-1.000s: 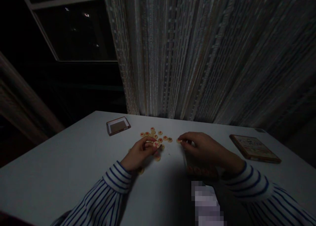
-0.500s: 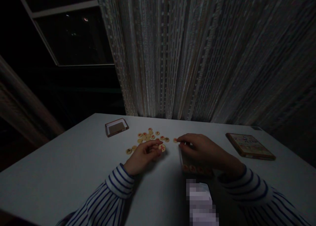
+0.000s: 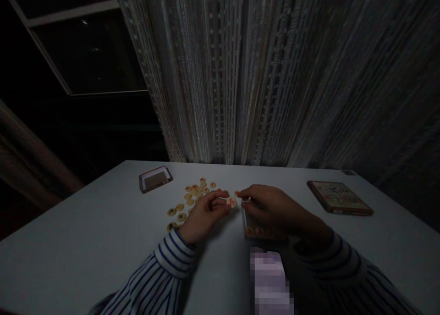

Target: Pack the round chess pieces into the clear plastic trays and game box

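My left hand [image 3: 204, 214] is closed, pinching a round Chinese chess piece [image 3: 231, 202] with a red character between thumb and fingertips. Bent fingers of my right hand [image 3: 271, 209] close at the tips on a smaller-looking second red-marked piece [image 3: 237, 194]; the thumb's contact with it is hard to make out. Below that palm lies an open box [image 3: 244, 223], mostly covered by the hand, with several pieces [image 3: 259, 232] lined up along its near side. Loose pieces [image 3: 189, 196], red-marked, dark-marked and plain, are scattered behind and left of my left hand.
An open shallow lid or tray [image 3: 156, 186] lies at the table's back left. On the right is a flat box with a printed cover [image 3: 339, 196]. A phone-shaped, blurred-out object [image 3: 271, 278] lies near me. A string curtain [image 3: 220, 76] hangs behind the white table [image 3: 85, 232].
The view has shifted slightly, showing more loose pieces beside my left wrist. My left hand has moved a little nearer the right one, still with its piece. The right hand keeps its place.
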{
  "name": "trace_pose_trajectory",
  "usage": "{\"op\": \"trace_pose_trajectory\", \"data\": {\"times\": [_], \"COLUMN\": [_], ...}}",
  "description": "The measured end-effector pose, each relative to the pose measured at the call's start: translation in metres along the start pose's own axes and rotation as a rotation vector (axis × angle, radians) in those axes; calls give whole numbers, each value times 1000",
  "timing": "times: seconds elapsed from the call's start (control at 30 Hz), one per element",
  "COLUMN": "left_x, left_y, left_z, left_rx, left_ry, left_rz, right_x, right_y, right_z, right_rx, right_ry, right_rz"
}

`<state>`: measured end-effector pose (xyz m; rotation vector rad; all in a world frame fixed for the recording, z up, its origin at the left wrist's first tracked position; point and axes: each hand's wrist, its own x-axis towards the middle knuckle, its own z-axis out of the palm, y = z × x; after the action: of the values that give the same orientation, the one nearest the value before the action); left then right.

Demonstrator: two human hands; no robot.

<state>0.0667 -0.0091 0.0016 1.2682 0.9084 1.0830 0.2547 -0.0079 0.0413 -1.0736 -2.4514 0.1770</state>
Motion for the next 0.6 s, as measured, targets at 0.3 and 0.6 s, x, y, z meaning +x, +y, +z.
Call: {"op": "trace_pose_trajectory", "data": {"times": [0.3, 0.6], "left_x": [11, 14], "left_y": [-8, -26], "left_z": [17, 19], "left_rx": [-19, -68], "left_ry": [51, 98], "left_rz": [19, -25], "right_x": [-2, 0], "right_y": [7, 17], "right_z": [2, 12], "right_rx": [-24, -43], "right_ry": [-12, -105], "right_rz": [-20, -9]}}
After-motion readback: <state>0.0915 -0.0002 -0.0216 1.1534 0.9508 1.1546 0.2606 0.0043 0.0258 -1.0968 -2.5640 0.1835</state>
